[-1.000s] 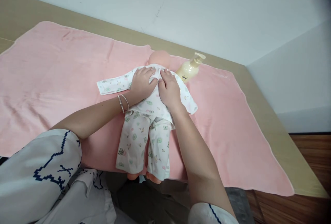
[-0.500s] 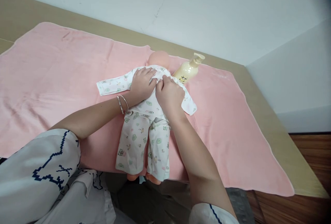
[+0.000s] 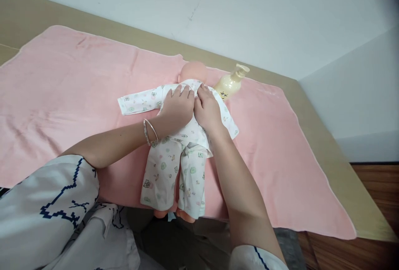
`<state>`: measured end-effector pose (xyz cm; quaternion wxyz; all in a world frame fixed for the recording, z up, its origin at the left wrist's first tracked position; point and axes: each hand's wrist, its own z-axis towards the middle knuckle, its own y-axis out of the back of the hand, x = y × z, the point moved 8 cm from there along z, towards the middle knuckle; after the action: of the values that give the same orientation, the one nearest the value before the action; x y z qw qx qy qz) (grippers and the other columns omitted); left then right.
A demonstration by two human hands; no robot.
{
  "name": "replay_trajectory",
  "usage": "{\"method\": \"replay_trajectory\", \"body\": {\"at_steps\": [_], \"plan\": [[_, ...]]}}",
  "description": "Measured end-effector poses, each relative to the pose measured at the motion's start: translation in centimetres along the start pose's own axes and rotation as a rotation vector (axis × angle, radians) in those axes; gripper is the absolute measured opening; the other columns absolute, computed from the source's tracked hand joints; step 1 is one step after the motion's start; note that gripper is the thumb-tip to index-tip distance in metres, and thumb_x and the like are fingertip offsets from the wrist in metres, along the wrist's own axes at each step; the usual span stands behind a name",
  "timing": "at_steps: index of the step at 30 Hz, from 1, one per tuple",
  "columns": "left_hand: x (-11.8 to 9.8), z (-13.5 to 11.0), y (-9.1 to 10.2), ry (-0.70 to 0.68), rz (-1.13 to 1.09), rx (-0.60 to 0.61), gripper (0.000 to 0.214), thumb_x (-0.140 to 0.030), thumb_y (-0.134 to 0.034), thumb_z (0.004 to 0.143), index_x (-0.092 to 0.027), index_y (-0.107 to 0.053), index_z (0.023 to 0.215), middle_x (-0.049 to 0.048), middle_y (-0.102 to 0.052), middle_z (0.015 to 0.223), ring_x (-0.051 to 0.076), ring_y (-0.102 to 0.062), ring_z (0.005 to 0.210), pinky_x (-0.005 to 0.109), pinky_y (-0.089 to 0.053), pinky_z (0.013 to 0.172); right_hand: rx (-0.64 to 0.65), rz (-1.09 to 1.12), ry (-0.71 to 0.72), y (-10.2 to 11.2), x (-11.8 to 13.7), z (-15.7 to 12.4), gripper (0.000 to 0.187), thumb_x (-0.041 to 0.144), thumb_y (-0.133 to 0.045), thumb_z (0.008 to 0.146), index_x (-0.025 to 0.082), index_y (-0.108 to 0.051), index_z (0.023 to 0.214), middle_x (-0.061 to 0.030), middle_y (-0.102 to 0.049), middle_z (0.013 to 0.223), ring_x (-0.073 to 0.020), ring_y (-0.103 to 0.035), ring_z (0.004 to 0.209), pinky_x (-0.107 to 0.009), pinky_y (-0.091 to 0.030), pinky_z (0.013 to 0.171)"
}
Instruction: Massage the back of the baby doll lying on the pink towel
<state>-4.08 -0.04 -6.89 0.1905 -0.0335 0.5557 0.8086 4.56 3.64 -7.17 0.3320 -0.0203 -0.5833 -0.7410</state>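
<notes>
A doll [image 3: 193, 71] lies on its back, dressed in a white printed baby shirt [image 3: 191, 133] and matching trousers [image 3: 162, 174]. Both of my hands are side by side on the shirt's chest, below the neck. My left hand [image 3: 178, 110] is closed on the shirt front with bent fingers, its thumb hidden. Close beside it, my right hand [image 3: 208, 108] has its fingers curled on the other side of the shirt front. The fingertips and the cloth under them are partly covered. One shirt sleeve [image 3: 140, 103] stretches out to the left; the other slants down right.
A pink blanket [image 3: 87, 83] is spread under the doll across the wooden table [image 3: 339, 174]. By the doll's head, to the right, lies a tilted cream pump bottle [image 3: 230, 83]. A white wall [image 3: 249, 16] rises behind the table. The doll's feet [image 3: 186, 215] reach the front edge.
My left hand has slid right toward the middle of the chest, with its thumb now out of sight. My right hand's fingers have straightened a little. The doll has barely moved.
</notes>
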Motion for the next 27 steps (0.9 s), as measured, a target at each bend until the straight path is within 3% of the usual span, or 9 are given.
{"method": "replay_trajectory", "body": {"at_steps": [2,5,7,9,12,15,20,23,27], "plan": [[0.1,0.1,0.1,-0.001,0.008,0.012,0.043,-0.015,-0.037,0.098,-0.007,-0.055,0.137,0.0216,-0.056,0.146,0.038,-0.048,0.139,0.054,-0.040,0.110,-0.036,-0.058,-0.022,0.6,0.6,-0.3,0.043,0.023,-0.033,0.097,0.013,-0.062,0.126,-0.0164,-0.058,0.145,-0.0307,-0.050,0.139,-0.051,-0.041,0.115],[0.6,0.9,0.2,-0.037,-0.012,0.034,0.039,-0.017,-0.036,0.097,-0.006,-0.063,0.124,0.0209,-0.063,0.133,0.037,-0.054,0.130,0.051,-0.043,0.106,-0.033,-0.218,-0.104,1.5,1.8,-1.1,0.037,0.023,-0.033,0.097,0.016,-0.068,0.108,-0.0164,-0.074,0.111,-0.0321,-0.068,0.104,-0.044,-0.053,0.089],[1.1,1.7,0.4,-0.054,-0.043,0.053,0.036,-0.017,-0.039,0.094,-0.008,-0.068,0.114,0.0195,-0.068,0.124,0.035,-0.059,0.120,0.050,-0.046,0.102,-0.006,-0.323,-0.136,1.7,2.6,-1.6,0.033,0.021,-0.036,0.095,0.016,-0.069,0.098,-0.0160,-0.075,0.097,-0.0309,-0.070,0.088,-0.040,-0.051,0.076],[1.8,2.3,0.6,-0.038,-0.078,0.075,0.033,-0.016,-0.042,0.090,-0.011,-0.070,0.106,0.0176,-0.071,0.116,0.033,-0.063,0.111,0.049,-0.049,0.098,-0.004,-0.381,-0.117,1.6,3.3,-2.0,0.031,0.018,-0.038,0.093,0.015,-0.069,0.097,-0.0164,-0.075,0.096,-0.0316,-0.070,0.090,-0.038,-0.050,0.073],[2.4,2.6,0.4,-0.018,-0.095,0.089,0.033,-0.017,-0.042,0.089,-0.012,-0.071,0.104,0.0169,-0.071,0.115,0.032,-0.065,0.108,0.047,-0.050,0.097,-0.031,-0.373,-0.085,1.4,3.6,-2.1,0.034,0.016,-0.037,0.094,0.014,-0.069,0.102,-0.0174,-0.075,0.102,-0.0335,-0.069,0.102,-0.039,-0.053,0.077],[2.0,2.1,0.2,-0.036,-0.070,0.032,0.040,-0.019,-0.038,0.093,-0.007,-0.066,0.120,0.0208,-0.067,0.127,0.036,-0.060,0.121,0.052,-0.045,0.104,-0.047,-0.265,-0.079,1.1,2.8,-1.8,0.039,0.022,-0.037,0.096,0.015,-0.069,0.117,-0.0185,-0.071,0.124,-0.0345,-0.064,0.121,-0.048,-0.053,0.095],[1.0,0.8,-0.2,-0.017,-0.034,-0.048,0.046,-0.020,-0.035,0.099,-0.004,-0.054,0.137,0.0254,-0.057,0.143,0.040,-0.050,0.136,0.057,-0.038,0.111,0.029,-0.010,0.027,0.3,0.2,-0.4,0.051,0.024,-0.036,0.097,0.013,-0.054,0.143,-0.0129,-0.049,0.156,-0.0269,-0.040,0.148,-0.049,-0.034,0.123],[0.4,0.6,-0.2,-0.035,-0.026,-0.050,0.042,-0.020,-0.030,0.101,-0.004,-0.060,0.127,0.0258,-0.061,0.136,0.038,-0.052,0.134,0.053,-0.039,0.111,0.033,0.056,0.053,0.3,-0.8,0.1,0.050,0.029,-0.035,0.099,0.014,-0.055,0.142,-0.0120,-0.051,0.154,-0.0251,-0.040,0.148,-0.048,-0.032,0.123],[0.7,0.8,-0.3,-0.044,-0.084,-0.065,0.039,-0.020,-0.032,0.101,-0.009,-0.062,0.122,0.0226,-0.062,0.133,0.036,-0.054,0.130,0.053,-0.037,0.113,-0.058,-0.099,-0.087,1.2,-0.5,-0.3,0.042,0.032,-0.036,0.099,0.018,-0.064,0.127,-0.0152,-0.067,0.132,-0.0319,-0.060,0.125,-0.050,-0.049,0.102]]}}
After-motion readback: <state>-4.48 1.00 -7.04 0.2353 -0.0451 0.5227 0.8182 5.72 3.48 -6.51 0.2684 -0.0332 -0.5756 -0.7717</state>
